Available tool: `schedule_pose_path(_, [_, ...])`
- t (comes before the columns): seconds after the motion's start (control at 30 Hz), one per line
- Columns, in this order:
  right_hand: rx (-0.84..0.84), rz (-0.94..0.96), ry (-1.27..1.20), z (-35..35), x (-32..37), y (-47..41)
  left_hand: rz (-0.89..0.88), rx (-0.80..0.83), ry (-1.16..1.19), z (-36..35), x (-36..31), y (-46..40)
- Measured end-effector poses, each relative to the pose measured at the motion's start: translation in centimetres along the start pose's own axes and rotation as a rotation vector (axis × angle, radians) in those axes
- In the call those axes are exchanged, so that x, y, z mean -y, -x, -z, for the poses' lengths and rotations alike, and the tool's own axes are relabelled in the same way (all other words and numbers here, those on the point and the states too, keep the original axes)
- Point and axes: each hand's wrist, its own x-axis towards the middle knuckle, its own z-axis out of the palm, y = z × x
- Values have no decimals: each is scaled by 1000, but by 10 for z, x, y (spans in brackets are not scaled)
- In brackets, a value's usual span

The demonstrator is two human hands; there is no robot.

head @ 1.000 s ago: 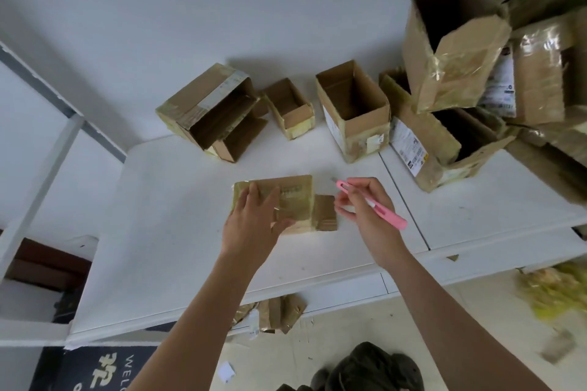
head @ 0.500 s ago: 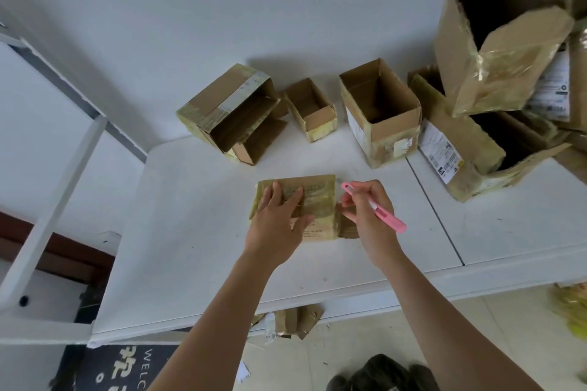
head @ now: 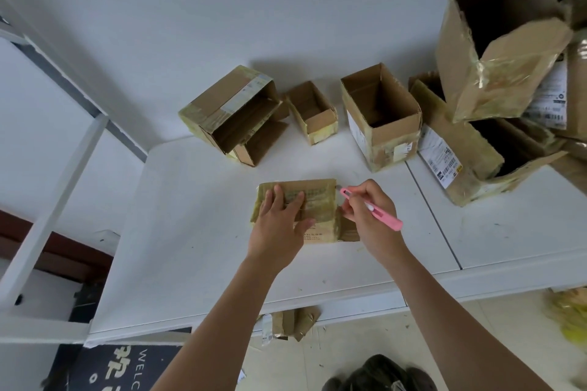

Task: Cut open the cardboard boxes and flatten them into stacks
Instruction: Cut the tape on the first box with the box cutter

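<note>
A small taped cardboard box [head: 317, 200] lies on the white table [head: 190, 232] in front of me. My left hand [head: 281, 222] presses flat on its top, fingers straight. My right hand [head: 370, 216] grips a pink utility knife [head: 378, 211] like a pen. The knife's tip sits at the box's upper right corner. A loose flap [head: 349, 230] sticks out on the box's right side, under my right hand.
Along the wall stand several opened boxes: a wide one on its side [head: 232, 114], a small one [head: 313, 113], a tall one [head: 381, 117], and a pile of bigger ones [head: 495, 73] at right. Cardboard scraps [head: 292, 322] lie on the floor below the table edge.
My right hand has brought the knife tip to the box's upper right corner. My left hand stays pressed on the box. The camera has shifted slightly.
</note>
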Motion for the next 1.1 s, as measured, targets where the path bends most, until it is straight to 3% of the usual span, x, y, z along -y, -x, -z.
schedule_pose_path(0.57, [96,59,87,9,-10,41,5,37,-27,3,-2,0])
schedule_pose_path(0.67, [95,5,-33,22,-5,35,-4,41,-7,3,0,2])
schedule_pose_path(0.8, [-72,34,-64,23,7,8,-79,19,-56,-1,6,12])
schedule_pose_path(0.97, [31,40,30,-1,14,-4,-229,-23,-49,12,25,18])
schedule_pose_path(1.03, [81,102,80,-10,11,10,-196,-54,-8,24,32,22])
schedule_pose_path(1.1, [111,127,98,-18,7,27,-51,-38,130,34,37,26])
